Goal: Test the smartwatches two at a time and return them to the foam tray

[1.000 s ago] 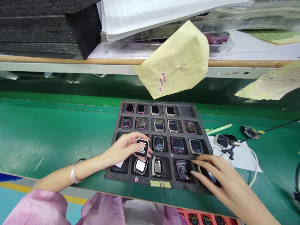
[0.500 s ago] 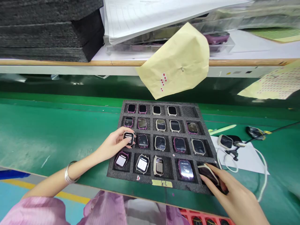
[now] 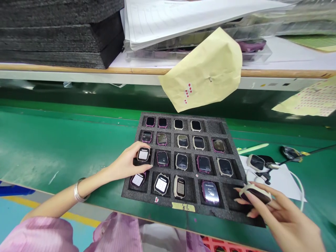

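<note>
A black foam tray lies on the green bench, with several smartwatches in its compartments. At its left edge, in the third row, my left hand has its fingers around a pale-framed smartwatch with a lit screen. The thumb stretches below that screen, off the glass; the fingertips behind the case are hidden. Over the tray's lower right corner my right hand grips a cream smartwatch, tilted, between thumb and fingers. Near the right hand, a purple smartwatch with a lit screen sits in the bottom row.
Right of the tray lie a cream watch on white paper, a white cable, a green pen and a black cable. A shelf edge crosses above, with a yellow sheet hanging down. Black foam blocks stand upper left.
My right hand has raised its watch out of the bottom-right compartment and moved slightly right. My left thumb has come off its watch's screen and moved down. The view has shifted a little.
</note>
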The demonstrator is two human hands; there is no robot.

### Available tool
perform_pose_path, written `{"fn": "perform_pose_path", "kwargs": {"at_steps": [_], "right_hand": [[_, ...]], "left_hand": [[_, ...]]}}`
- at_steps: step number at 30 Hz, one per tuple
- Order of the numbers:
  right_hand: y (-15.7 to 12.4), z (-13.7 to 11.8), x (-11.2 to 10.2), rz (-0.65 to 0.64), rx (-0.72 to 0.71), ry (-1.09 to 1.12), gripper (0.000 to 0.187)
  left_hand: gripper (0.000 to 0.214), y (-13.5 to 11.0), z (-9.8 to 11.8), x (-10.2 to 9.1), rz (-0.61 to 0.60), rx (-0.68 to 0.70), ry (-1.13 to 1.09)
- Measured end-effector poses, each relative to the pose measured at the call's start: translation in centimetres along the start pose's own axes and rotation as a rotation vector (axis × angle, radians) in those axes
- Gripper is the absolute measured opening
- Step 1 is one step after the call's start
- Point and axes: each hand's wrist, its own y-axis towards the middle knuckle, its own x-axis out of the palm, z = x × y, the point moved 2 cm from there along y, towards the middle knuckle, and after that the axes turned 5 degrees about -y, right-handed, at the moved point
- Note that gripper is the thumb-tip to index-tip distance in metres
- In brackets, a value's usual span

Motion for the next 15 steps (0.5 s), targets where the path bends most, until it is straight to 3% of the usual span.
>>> {"fn": "perform_pose_path", "kwargs": {"at_steps": [4, 9, 13, 15], "right_hand": [[0.9, -0.5, 0.6, 0.021, 0.084, 0.207, 0.042], [1.1, 0.4, 1.4, -0.005, 0.164, 0.467, 0.05], [-0.6, 0.6, 1.4, -0.108, 0.229, 0.604, 0.043], [-1.2, 0.1, 1.4, -0.192, 0.169, 0.74, 0.037]], "left_hand": [[0.042, 0.1, 0.5, 1.1, 0.059, 0.104, 0.348], [0.025, 1.5, 2.5, 3.1, 0.214, 0.097, 0.981], [0.026, 2.1, 3.8, 5.4, -0.013, 0.308, 1.152], [0.029, 1.8, 3.6, 6.3, -0.1, 0.333, 1.225]]}}
